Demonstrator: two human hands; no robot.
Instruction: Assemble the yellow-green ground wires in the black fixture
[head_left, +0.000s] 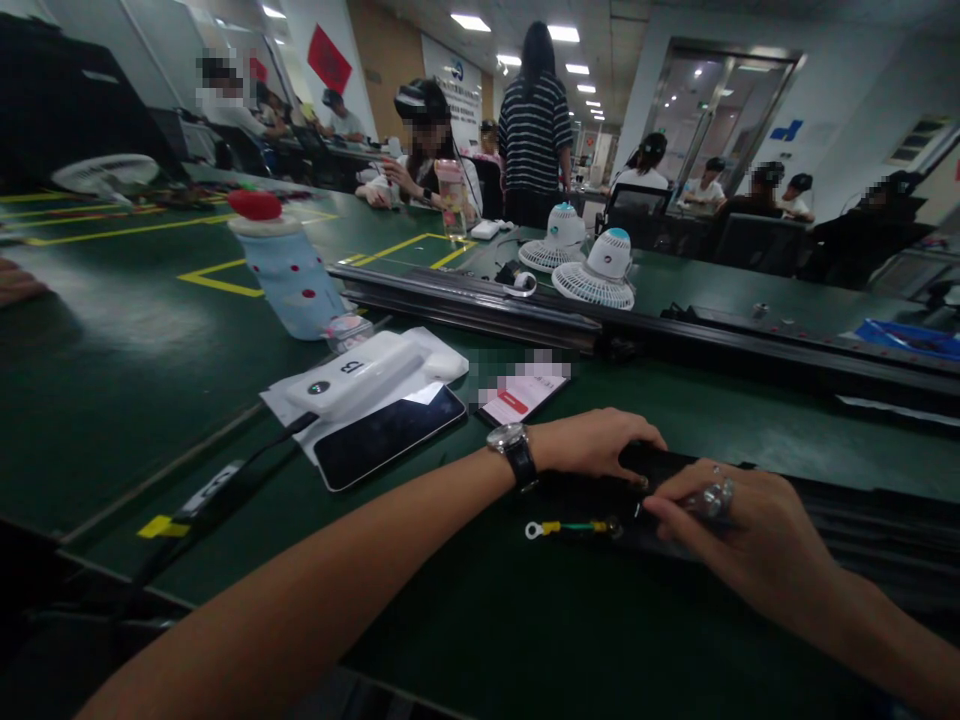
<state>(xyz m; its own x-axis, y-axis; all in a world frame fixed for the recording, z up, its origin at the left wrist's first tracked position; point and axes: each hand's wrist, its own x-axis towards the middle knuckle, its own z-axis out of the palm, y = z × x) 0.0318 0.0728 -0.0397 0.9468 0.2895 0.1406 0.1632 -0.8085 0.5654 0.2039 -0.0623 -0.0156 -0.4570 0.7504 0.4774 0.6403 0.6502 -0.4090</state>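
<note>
My left hand [604, 442], with a watch [511, 450] on its wrist, grips the end of a long black bar [862, 520] lying on the green table. Its thumb is beside a small brass-coloured piece [641, 483]. My right hand [757, 525] is closed in a pinch just to the right, over the bar. A shiny, partly clear thing shows at its fingers, too dark and small to name. A short green-yellow wire [577, 527] with a ring terminal [533, 531] sticks out leftward from near the bar's end.
Left of my hands lie a dark phone [390, 440], a lit phone [525, 390] and a white device [356, 372] with a cable. Behind are a blue bottle [281, 270], a long dark rail [472, 305] and two white fans [600, 270]. Several people sit or stand beyond.
</note>
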